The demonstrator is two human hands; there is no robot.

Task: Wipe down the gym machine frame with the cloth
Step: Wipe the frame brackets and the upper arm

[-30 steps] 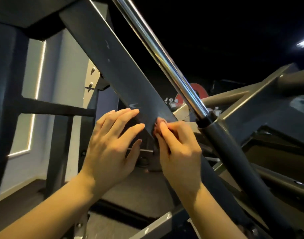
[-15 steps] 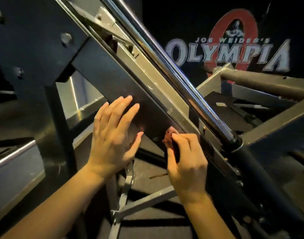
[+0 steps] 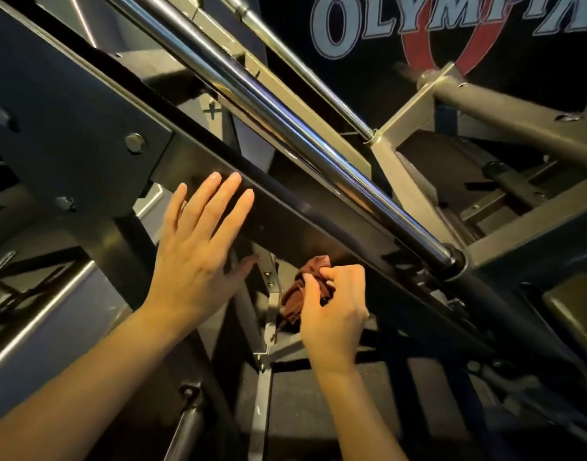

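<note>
A dark slanted frame beam (image 3: 302, 214) of the gym machine runs from upper left to lower right. My left hand (image 3: 199, 257) lies flat and spread, its fingertips resting on the beam's lower part. My right hand (image 3: 335, 307) is closed around a bunched reddish-brown cloth (image 3: 302, 287), whose top touches the underside edge of the beam. Part of the cloth hangs below my fingers.
A shiny chrome guide rod (image 3: 285, 121) runs parallel just above the beam, ending in a black sleeve (image 3: 458, 264). Grey tubes (image 3: 505, 108) and cross bars stand at right. A bolted dark plate (image 3: 69, 128) is at upper left. An OLYMPIA wall sign (image 3: 451, 18) is behind.
The view has tilted down and closer to the frame. My right hand with the cloth has slid to the beam's lower edge; my left hand has spread flatter on the beam.
</note>
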